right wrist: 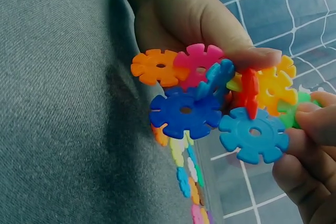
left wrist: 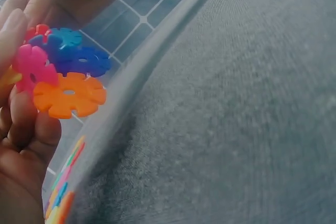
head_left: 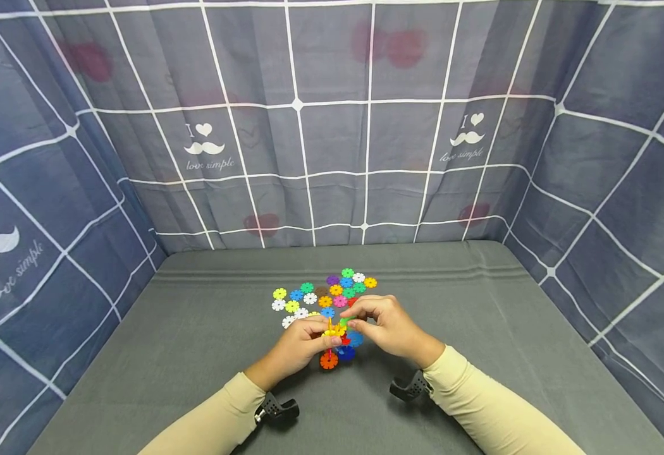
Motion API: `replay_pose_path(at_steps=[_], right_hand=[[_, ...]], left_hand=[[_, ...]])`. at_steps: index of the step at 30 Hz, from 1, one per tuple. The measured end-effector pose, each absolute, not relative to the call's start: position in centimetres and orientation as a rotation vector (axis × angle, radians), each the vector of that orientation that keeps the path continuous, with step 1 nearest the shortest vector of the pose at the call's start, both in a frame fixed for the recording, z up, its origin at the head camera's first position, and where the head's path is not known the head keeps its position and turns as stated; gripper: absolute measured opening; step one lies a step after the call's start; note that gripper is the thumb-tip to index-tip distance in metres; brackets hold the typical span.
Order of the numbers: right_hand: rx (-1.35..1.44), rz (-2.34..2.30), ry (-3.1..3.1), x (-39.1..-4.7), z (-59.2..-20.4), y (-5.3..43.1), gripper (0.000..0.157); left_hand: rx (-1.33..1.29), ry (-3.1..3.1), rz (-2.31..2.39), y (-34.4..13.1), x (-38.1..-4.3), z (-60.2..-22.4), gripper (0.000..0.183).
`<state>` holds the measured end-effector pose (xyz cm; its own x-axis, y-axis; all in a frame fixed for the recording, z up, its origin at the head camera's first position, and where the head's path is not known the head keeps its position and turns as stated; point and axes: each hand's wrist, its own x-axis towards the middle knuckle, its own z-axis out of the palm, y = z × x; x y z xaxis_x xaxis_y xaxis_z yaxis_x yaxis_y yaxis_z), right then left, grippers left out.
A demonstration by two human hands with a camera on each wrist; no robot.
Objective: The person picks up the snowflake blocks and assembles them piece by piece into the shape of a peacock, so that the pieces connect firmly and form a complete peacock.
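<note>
Several notched plastic flower discs are slotted together into one cluster. My left hand [head_left: 298, 346] grips it, thumb on the near side by a red disc [right wrist: 249, 95] and yellow discs [right wrist: 270, 85]. An orange disc [left wrist: 86, 100], a pink disc [left wrist: 30, 59] and a dark blue disc [right wrist: 170, 121] jut out below the fingers. A light blue disc [right wrist: 239, 142] hangs on the side facing my right hand [head_left: 387, 323]. That hand pinches a green disc [right wrist: 287, 115] between thumb and fingers against the yellow part. Fingers partly cover where green and yellow meet.
Loose flower discs in many colours, among them a white disc [head_left: 277, 305], a purple disc [head_left: 332, 279] and a pink disc [head_left: 340, 301], lie on the grey cloth [head_left: 207, 303] beyond the hands. Checked curtains [head_left: 332, 139] stand behind and at both sides.
</note>
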<state>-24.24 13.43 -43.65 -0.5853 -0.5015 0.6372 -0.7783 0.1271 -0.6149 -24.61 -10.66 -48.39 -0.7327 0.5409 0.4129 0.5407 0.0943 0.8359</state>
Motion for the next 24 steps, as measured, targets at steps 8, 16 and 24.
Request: replay_pose_path(at_steps=[8, 16, 24], right_hand=[[1.123, 1.445, -2.180, -25.2, -43.1, 14.0, 0.028], [0.900, 1.093, -2.572, -27.2, -45.8, 15.0, 0.021], [0.687, 0.783, -2.670, -29.5, -48.5, 12.5, 0.037]], left_hand=[[1.103, 2.352, 1.843, -11.0, -25.1, -47.8, 0.019], [0.723, 2.385, 2.151, -11.4, -26.4, -47.6, 0.028], [0.622, 2.348, 2.239, -11.5, -25.9, -47.6, 0.026]])
